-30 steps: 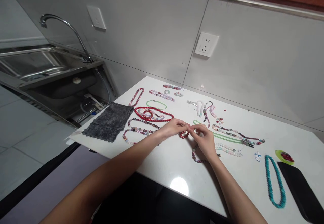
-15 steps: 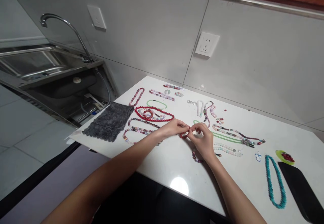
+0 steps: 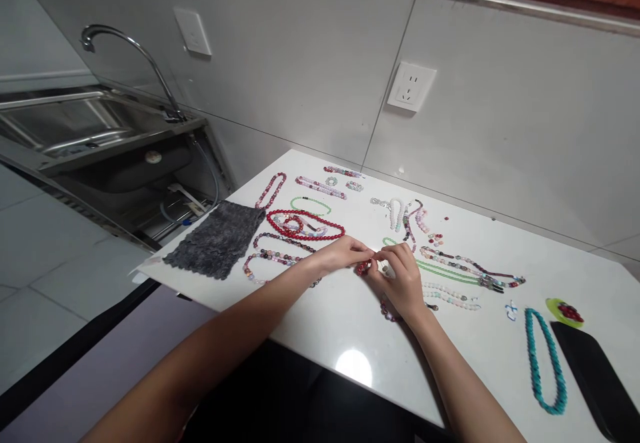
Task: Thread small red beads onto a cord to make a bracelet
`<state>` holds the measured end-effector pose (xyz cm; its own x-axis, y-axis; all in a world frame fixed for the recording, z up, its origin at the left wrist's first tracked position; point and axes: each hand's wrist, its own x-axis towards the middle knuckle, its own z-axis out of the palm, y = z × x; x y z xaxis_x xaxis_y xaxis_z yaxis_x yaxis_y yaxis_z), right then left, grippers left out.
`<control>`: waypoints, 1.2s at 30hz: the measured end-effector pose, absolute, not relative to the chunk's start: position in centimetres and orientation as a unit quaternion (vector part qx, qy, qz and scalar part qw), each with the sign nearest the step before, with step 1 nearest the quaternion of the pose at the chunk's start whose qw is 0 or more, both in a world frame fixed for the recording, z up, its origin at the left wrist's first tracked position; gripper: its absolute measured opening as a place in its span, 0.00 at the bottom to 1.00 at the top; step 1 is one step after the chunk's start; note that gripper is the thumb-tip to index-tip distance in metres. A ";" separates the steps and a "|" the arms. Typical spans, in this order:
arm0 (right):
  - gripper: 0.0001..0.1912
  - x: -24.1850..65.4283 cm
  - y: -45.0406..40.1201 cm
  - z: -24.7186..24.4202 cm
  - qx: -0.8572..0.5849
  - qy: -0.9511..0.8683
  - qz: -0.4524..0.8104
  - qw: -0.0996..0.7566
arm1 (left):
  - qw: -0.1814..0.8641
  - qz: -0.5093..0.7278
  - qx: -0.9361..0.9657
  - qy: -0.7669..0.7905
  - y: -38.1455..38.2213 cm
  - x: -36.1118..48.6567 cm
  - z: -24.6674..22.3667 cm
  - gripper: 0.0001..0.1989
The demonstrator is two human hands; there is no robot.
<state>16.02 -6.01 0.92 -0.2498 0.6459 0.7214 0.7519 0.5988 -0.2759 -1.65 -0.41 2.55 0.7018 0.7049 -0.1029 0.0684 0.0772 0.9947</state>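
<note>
As L hand (image 3: 350, 253) pinched the red bead strand (image 3: 362, 268), fingertips together, R hand (image 3: 401, 273) closed thumb & finger alongside, prob. gripping its end too, btwn hands over white table (image 3: 325, 329).

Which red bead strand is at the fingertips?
The short strand, where the left hand and right hand meet; the long red necklace and small red loop inside it lie nearer the grey cloth.

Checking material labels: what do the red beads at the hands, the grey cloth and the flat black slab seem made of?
Red beads: rounded, smooth-looking, perhaps glass, stone or plastic; too small to settle. Grey cloth: likely knit or lace textile, judging by its mottled surface and scalloped edge. Flat black slab: smooth, uniformly dark face, possibly glass or plastic.
</note>
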 end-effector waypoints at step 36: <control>0.06 15.3 -7.1 2.1 -0.548 -0.627 0.189 0.520 | 0.650 0.339 0.585 0.347 -0.2 -1.5 2.9 0.20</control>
